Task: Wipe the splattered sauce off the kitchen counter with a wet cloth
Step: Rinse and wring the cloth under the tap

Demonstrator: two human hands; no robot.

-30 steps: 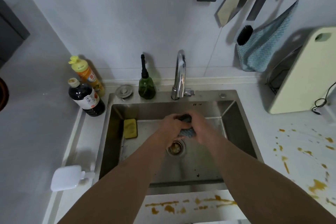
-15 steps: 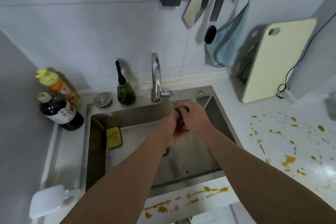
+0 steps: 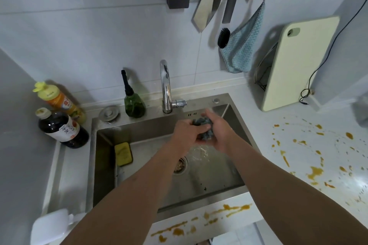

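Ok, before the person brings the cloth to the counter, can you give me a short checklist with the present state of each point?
1. Cloth held firmly: ok, left hand and right hand both grip it, bunched, above the sink.
2. Cloth wet: ok, water splashes on the sink floor just below it.
3. Excess water squeezed out: cannot tell.
4. Faucet turned off: cannot tell.
5. Sauce located: ok, orange splatters on the counter right of the sink and on the front edge.
6. Path to the right side free: ok; cutting board leans at the back.
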